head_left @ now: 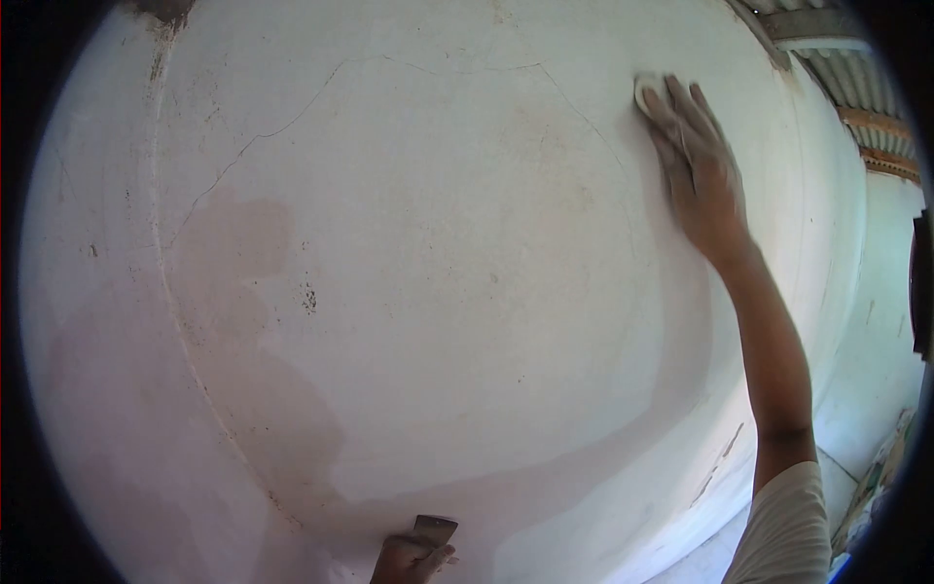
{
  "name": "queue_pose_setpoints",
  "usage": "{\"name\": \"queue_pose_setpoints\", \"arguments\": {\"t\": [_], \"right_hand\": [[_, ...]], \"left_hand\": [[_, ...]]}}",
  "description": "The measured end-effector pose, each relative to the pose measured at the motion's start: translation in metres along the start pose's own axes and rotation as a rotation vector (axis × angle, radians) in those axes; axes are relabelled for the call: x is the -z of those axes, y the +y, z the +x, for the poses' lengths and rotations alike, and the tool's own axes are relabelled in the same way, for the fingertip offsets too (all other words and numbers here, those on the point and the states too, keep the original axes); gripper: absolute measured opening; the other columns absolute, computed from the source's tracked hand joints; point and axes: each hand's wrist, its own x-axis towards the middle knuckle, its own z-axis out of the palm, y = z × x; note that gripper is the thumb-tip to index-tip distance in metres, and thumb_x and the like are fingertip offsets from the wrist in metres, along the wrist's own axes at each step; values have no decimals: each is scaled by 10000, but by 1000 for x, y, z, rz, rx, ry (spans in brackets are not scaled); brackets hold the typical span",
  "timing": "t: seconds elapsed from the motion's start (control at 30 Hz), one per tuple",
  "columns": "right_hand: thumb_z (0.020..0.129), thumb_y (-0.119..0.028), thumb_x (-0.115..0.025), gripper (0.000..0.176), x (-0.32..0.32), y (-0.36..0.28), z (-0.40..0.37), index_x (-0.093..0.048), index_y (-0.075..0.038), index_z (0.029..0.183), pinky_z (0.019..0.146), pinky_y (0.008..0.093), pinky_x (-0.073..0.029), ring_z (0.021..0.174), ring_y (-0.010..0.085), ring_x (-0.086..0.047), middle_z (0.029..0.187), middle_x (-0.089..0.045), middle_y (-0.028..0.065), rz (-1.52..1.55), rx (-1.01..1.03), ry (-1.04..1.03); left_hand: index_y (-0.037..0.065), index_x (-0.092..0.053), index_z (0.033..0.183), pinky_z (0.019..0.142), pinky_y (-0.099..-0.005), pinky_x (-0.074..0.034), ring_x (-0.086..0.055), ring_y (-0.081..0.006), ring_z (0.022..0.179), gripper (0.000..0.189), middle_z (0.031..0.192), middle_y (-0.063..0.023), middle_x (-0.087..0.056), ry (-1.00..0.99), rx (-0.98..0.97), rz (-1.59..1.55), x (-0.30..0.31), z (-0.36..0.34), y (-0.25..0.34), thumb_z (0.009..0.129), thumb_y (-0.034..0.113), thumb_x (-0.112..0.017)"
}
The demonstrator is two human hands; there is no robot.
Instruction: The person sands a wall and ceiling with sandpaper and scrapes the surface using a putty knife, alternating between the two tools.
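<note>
Before me stands a pale plastered wall [438, 263]. My right hand [705, 185] reaches high on its right side, fingers stretched and pressing a small pale piece with a rounded edge [641, 95] against the surface. Most of that piece lies hidden under the fingers, so I cannot tell its kind. A whitish dust coats these fingers. Low in the view, my left hand [404, 562] is closed around a scraper [435, 529], whose broad dark blade points up in front of the wall.
A thin crack [258, 136] arcs across the upper wall. Dark specks [309, 297] mark its left half, and a rough seam [161, 224] runs down the left corner. Corrugated roofing [856, 83] with wooden beams [876, 122] shows at upper right. Sacks [880, 477] lie at the lower right.
</note>
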Motion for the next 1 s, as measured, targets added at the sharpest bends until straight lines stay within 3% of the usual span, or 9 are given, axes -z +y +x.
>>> {"name": "queue_pose_setpoints", "arguments": {"t": [0.1,0.23,0.3,0.43,0.5,0.83,1.0], "right_hand": [[997,-173,-542,379,6,-6,-19,-579,-150,1374,1113,472,-373,1384,430,-395,1450,-504,174,20,-7,-34],[997,-181,-544,385,-5,5,14,-574,-143,1378,1113,469,-373,1388,424,-393,1451,-504,173,-13,11,19],[995,-182,-547,391,-14,13,28,-569,-141,1383,1110,470,-374,1390,423,-391,1451,-502,178,-8,-3,53],[991,-183,-553,405,3,1,-6,-560,-158,1395,1112,461,-373,1393,421,-386,1460,-494,171,-16,-10,-28],[988,-180,-557,412,13,-7,-24,-556,-169,1400,1115,457,-373,1392,423,-386,1464,-491,167,-20,-27,-74],[1035,-327,-439,401,-30,41,76,-561,-179,1387,1156,438,-333,1426,354,-353,1509,-447,124,-69,-81,23],[1030,-391,-425,443,-41,54,111,-545,-180,1402,1166,423,-325,1437,322,-344,1510,-445,125,-62,-161,15]], "left_hand": [[-4,-661,610,446,-307,-359,-431,-115,432,431,484,-22,-493,-19,15,-47,2,-2,-5,932,282,-679],[-8,-691,642,446,-308,-354,-421,-113,434,389,490,-23,-489,10,113,-8,1,-8,-18,933,250,-679],[-7,-689,642,443,-307,-350,-422,-114,436,382,493,-21,-488,17,66,-20,-2,-5,-13,931,243,-681],[-10,-696,654,441,-305,-343,-427,-112,441,368,500,-18,-489,-5,29,72,1,-7,-35,928,236,-681],[-11,-698,656,438,-305,-337,-426,-108,444,363,502,-14,-487,-49,35,-21,5,-4,-10,927,230,-679],[16,-662,610,461,-297,-358,-383,-98,440,365,488,7,-436,2,-85,50,1,-7,-43,917,214,-681],[30,-552,554,446,-299,-353,-380,-88,447,442,497,17,-438,-49,21,32,5,-8,-27,927,235,-671]]}}
